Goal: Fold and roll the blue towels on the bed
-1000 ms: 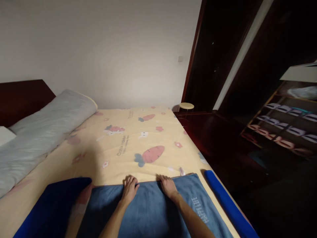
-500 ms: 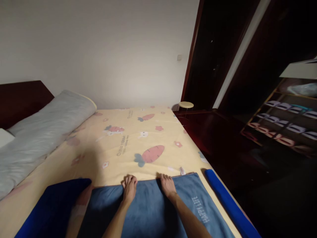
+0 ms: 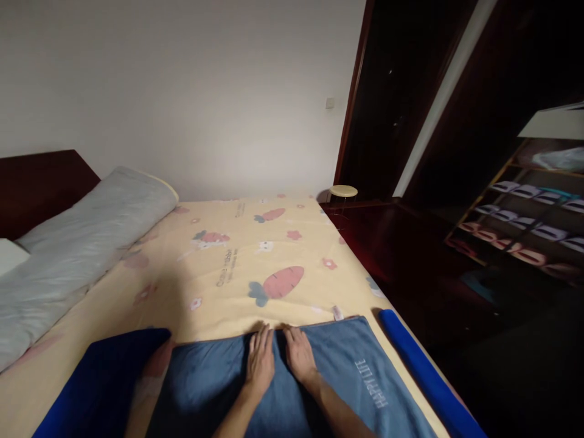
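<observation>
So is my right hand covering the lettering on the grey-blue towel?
No, your right hand rests at the far edge of the grey-blue towel, while the lettering shows uncovered farther right.

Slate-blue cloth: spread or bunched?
Spread: the slate-blue cloth lies flat on the bed, lettering showing, left hand and right hand at its far edge. Can't tell whether it's doubled.

Dim overall, lit from out of view and brightest on the wall (image 3: pixel 219 121), greying toward the upper left. Near black around the door (image 3: pixel 396 91) and floor (image 3: pixel 369 249), with pinprick glints on the one, a red sheen on the other. Softly shaded on the bed (image 3: pixel 314 243), more heavily on the cloth (image 3: pixel 205 371). Blurred at the rack (image 3: pixel 486 190); stretched and slanted toward the edges.
</observation>
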`<move>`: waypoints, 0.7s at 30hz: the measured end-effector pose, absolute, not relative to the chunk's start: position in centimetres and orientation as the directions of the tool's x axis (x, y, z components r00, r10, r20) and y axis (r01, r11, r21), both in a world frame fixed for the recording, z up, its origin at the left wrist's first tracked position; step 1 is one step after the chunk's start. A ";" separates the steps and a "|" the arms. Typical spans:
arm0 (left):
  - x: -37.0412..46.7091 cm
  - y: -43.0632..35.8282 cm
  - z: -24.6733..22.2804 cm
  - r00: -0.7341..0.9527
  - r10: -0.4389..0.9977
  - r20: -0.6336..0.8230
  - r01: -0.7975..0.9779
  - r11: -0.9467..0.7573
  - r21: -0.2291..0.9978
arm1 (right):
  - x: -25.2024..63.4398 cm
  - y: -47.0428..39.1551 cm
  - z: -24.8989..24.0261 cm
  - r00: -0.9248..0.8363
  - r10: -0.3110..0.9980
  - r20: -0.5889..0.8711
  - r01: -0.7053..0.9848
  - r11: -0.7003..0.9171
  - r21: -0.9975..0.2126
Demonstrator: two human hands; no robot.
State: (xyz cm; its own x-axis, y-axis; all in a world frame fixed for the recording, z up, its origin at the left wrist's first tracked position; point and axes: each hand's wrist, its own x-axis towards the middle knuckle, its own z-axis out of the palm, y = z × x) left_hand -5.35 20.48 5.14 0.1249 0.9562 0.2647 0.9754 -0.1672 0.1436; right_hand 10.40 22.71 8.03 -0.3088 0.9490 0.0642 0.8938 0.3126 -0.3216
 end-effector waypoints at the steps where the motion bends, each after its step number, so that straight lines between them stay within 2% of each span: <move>1: -4.8 20.0 4.4 0.183 0.940 0.287 0.968 -0.223 0.116 | 10.1 22.1 7.7 -0.366 0.927 0.084 0.856 0.371 -0.360; 4: -5.1 18.9 3.1 0.236 0.924 0.300 0.963 -0.263 0.055 | 10.6 21.1 6.6 -0.507 0.855 0.110 0.753 0.501 -0.428; 7: -8.4 18.6 3.4 0.183 0.952 0.246 0.980 -0.197 0.035 | 13.8 21.8 5.9 -0.503 0.860 0.084 0.776 0.492 -0.393; 13: -18.1 17.7 4.3 -0.054 0.985 0.162 0.998 0.051 0.023 | 23.3 23.9 4.3 -0.326 0.940 0.100 0.904 0.341 -0.259; 18: -23.6 16.4 4.3 -0.284 0.950 0.131 0.958 0.288 -0.012 | 29.3 24.6 2.5 -0.107 0.987 0.124 0.982 0.124 -0.139; 21: -25.2 16.4 5.0 -0.360 0.932 0.040 0.932 0.361 -0.029 | 31.1 24.9 2.2 0.037 0.995 0.096 0.994 -0.027 -0.110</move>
